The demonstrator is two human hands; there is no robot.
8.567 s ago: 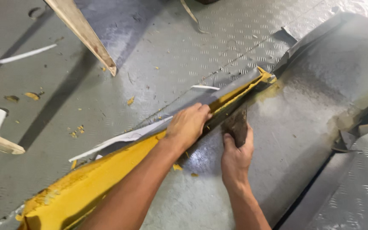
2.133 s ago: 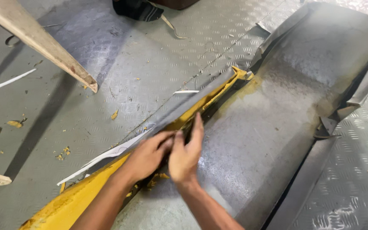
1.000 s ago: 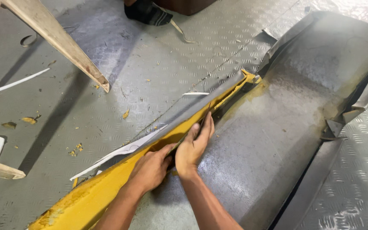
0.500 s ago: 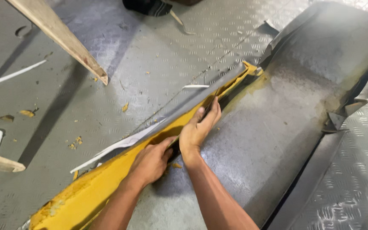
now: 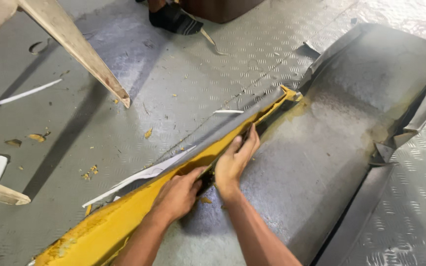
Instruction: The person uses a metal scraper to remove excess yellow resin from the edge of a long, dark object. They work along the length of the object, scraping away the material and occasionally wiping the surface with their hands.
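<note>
Left hand (image 5: 179, 193) lay flat on the yellow foam strip (image 5: 124, 216), right hand (image 5: 233, 160) pressed fingers into the seam beside the grey vinyl sheet (image 5: 331, 148), neither grip clamped, strip ran diagonally across the checker-plate floor (image 5: 173, 83), wooden leg (image 5: 75, 49) well apart.

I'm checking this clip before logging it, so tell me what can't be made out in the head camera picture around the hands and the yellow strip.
- Left hand: fingertips hidden in the dark gap beside the yellow strip.
- Right hand: palm side hidden; whether it holds anything cannot be told.
- Yellow strip: lower end cut off by the bottom edge.
- Wooden leg: top cut off by the upper edge.
- Dark shoe: wearer cut off by the top edge.
</note>
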